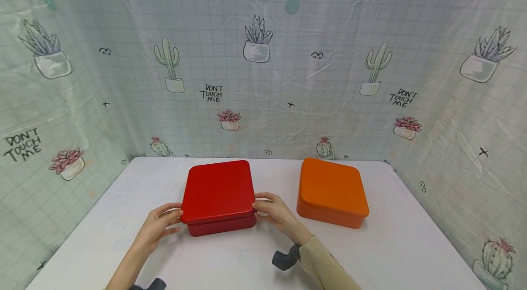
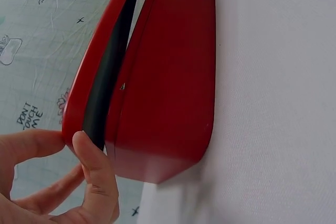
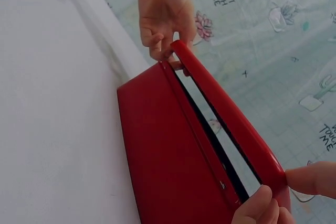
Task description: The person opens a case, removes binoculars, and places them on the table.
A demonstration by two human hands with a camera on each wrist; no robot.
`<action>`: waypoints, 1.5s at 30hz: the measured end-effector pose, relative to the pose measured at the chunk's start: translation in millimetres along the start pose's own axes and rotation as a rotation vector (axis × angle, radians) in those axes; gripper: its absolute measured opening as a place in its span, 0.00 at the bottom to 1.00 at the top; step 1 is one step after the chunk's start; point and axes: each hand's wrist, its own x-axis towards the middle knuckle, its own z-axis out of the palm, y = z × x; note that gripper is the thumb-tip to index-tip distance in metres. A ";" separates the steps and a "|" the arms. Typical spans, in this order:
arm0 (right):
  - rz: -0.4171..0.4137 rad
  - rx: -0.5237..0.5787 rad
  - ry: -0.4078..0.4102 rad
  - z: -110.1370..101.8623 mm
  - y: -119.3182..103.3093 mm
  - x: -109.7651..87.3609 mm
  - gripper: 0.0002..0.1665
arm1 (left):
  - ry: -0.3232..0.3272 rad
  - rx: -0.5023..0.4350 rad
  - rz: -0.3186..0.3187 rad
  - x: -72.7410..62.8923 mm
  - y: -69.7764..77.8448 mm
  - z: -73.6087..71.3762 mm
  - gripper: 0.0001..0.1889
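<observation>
A red square tin stands left of the table's middle, its lid (image 1: 218, 189) raised off the base (image 1: 222, 226). My left hand (image 1: 158, 226) pinches the lid's near left corner between thumb and fingers. At the near right corner my right hand (image 1: 277, 212) grips the same lid. Seen from the left wrist, a gap with a dark inner side shows between the lid (image 2: 89, 77) and the base (image 2: 163, 77). The right wrist view looks straight through that gap to the curtain, with the base (image 3: 163, 145) resting on the table. The tin's inside is hidden.
An orange square tin (image 1: 333, 189) with its lid on stands to the right on the white table (image 1: 230, 262). Behind and along both sides hangs a curtain (image 1: 288, 79) printed with cacti. Dark wrist straps (image 1: 286, 258) show near both forearms.
</observation>
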 end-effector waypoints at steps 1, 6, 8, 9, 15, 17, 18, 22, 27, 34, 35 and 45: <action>-0.002 -0.003 -0.002 0.5 -0.3 -0.7 0.27 | -0.003 0.002 0.001 -0.7 -0.1 -0.9 0.27; -0.006 -0.016 -0.003 3.3 -1.6 -4.7 0.26 | -0.008 -0.003 -0.004 -4.2 -0.8 -4.5 0.28; -0.006 -0.022 -0.001 4.5 -2.1 -6.0 0.26 | -0.012 -0.006 -0.004 -5.3 -1.3 -6.2 0.28; -0.005 -0.025 0.001 5.3 -2.3 -6.8 0.26 | -0.013 -0.007 -0.004 -5.8 -1.5 -7.1 0.28; -0.020 -0.049 0.000 10.9 -2.2 -10.9 0.26 | -0.025 -0.025 -0.005 -9.7 -4.3 -13.9 0.26; -0.027 -0.055 -0.005 13.3 -1.7 -12.2 0.26 | -0.030 -0.037 -0.004 -12.0 -5.2 -16.5 0.25; -0.029 -0.057 -0.007 14.5 -1.4 -13.0 0.26 | -0.030 -0.043 -0.006 -13.2 -5.5 -17.6 0.24; -0.024 -0.051 -0.008 19.4 -0.4 -15.0 0.25 | -0.035 -0.050 -0.005 -18.0 -5.8 -22.2 0.22; -0.022 -0.045 -0.010 25.3 1.3 -16.9 0.25 | -0.040 -0.050 -0.011 -21.7 -6.7 -28.7 0.20; -0.035 -0.060 -0.021 32.6 2.7 -18.4 0.24 | -0.028 -0.043 -0.033 -25.0 -7.6 -37.0 0.18; -0.036 -0.062 -0.023 33.3 3.3 -18.0 0.24 | -0.026 -0.044 -0.038 -25.2 -7.8 -37.9 0.18; -0.010 -0.028 -0.051 39.8 3.2 -19.6 0.23 | -0.031 -0.073 -0.035 -26.9 -12.2 -47.8 0.07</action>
